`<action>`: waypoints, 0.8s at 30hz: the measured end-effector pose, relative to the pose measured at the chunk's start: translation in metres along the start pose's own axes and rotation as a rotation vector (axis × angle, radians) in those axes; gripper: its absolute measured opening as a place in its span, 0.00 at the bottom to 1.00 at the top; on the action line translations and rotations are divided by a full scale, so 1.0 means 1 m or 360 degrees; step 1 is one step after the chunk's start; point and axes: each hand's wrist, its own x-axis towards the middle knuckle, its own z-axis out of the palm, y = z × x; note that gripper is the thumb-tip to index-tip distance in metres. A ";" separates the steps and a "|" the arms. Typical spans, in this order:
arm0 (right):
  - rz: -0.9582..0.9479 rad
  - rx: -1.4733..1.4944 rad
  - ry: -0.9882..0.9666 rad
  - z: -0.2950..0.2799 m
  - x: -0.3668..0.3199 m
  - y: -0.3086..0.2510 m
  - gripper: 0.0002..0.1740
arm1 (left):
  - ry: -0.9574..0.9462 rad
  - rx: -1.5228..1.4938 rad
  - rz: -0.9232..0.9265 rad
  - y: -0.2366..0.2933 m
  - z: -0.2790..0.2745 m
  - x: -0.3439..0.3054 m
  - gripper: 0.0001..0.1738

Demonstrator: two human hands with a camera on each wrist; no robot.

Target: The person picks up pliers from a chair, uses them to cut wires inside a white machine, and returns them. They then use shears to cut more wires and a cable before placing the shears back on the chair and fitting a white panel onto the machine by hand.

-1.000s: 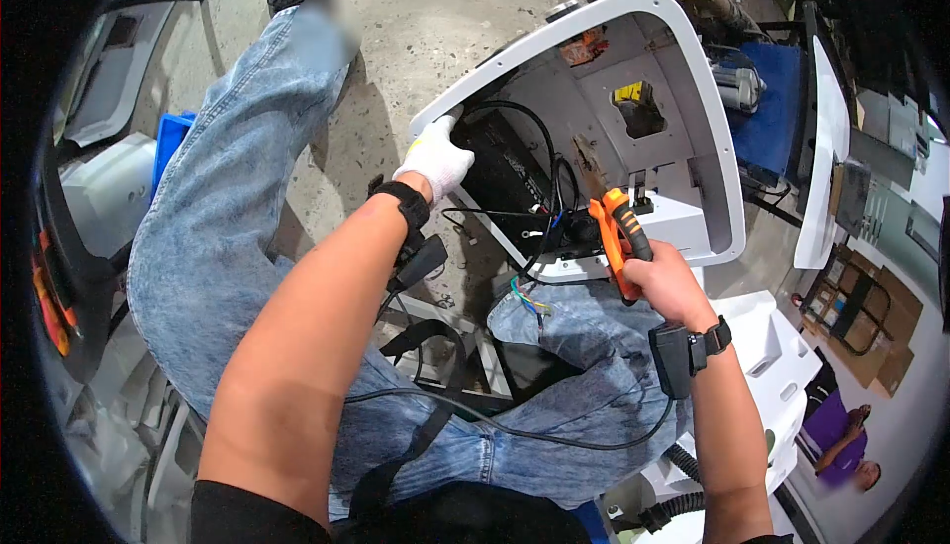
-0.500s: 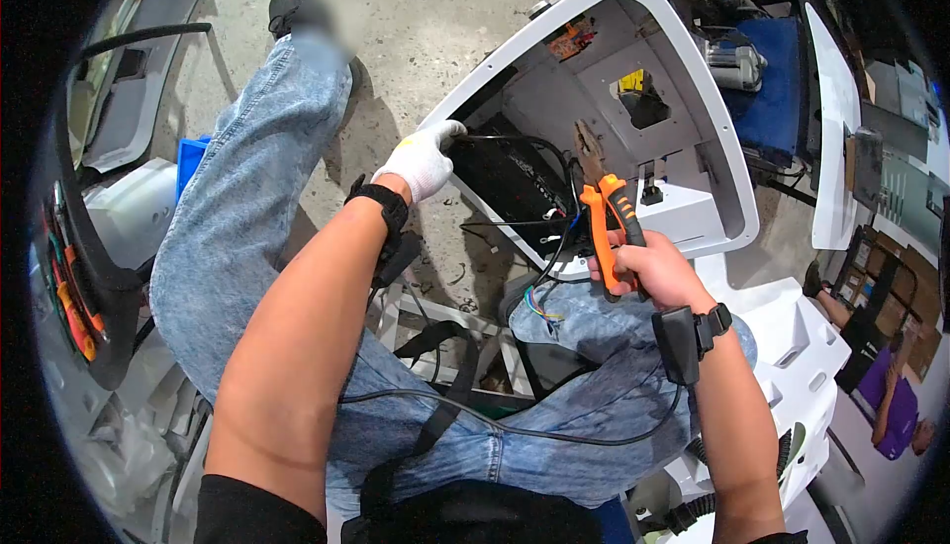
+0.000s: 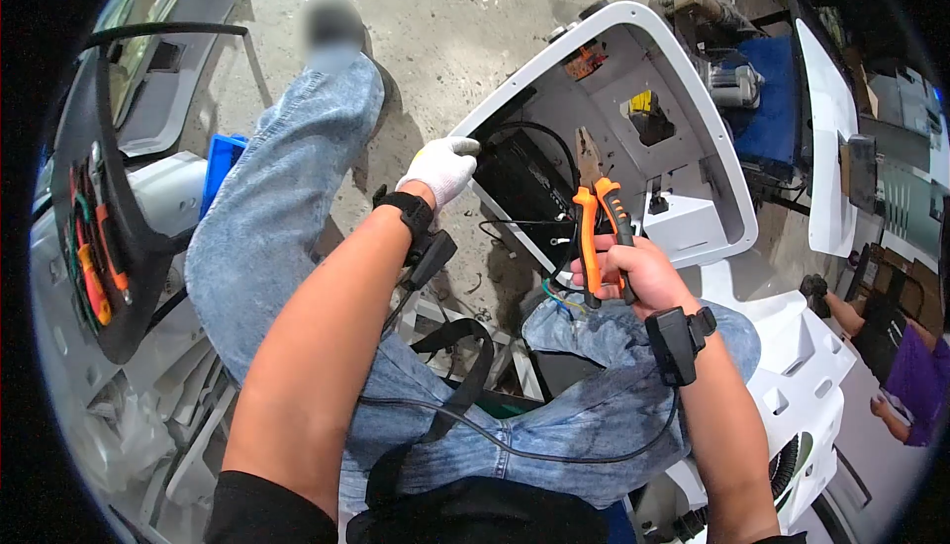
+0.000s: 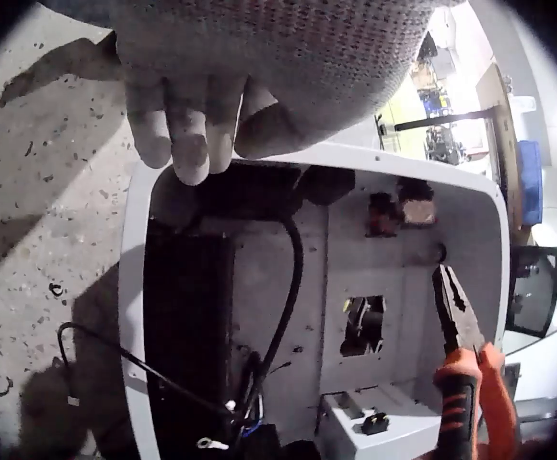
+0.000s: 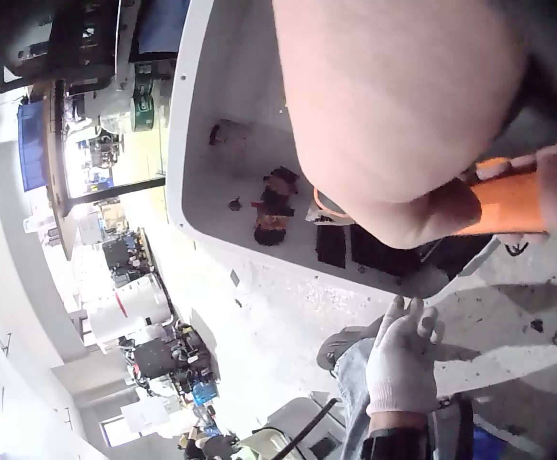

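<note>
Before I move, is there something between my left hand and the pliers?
Nothing visible seems to block it: the left hand is at the housing's rim, the right hand holds the pliers, and the black cable appears to lie lower, inside.

one gloved hand [image 3: 442,168], one bare hand [image 3: 641,275], one held pair of pliers [image 3: 588,223], two wrist cameras [image 3: 671,348]

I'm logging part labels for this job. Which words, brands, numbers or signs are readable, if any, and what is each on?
No text is readable.
Black box inside the white housing: pale marks, too small and blurred to read.
Pliers: no legible lettering.
</note>
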 end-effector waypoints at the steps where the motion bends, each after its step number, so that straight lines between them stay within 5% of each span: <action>1: -0.0034 0.0000 0.0020 0.005 -0.005 -0.002 0.27 | 0.0068 0.0024 -0.0030 0.005 -0.004 -0.001 0.22; 8: -0.0325 0.0368 0.0034 0.020 -0.034 0.009 0.19 | 0.0282 -0.0019 -0.0037 0.013 -0.028 -0.020 0.19; 20: 0.0002 0.0651 -0.0030 0.035 -0.033 0.044 0.31 | -0.0016 0.0329 -0.0277 -0.043 0.019 -0.029 0.17; 24: 0.0069 0.0609 0.0000 0.035 -0.028 0.040 0.31 | 0.0256 0.0712 0.0080 -0.026 0.021 -0.039 0.15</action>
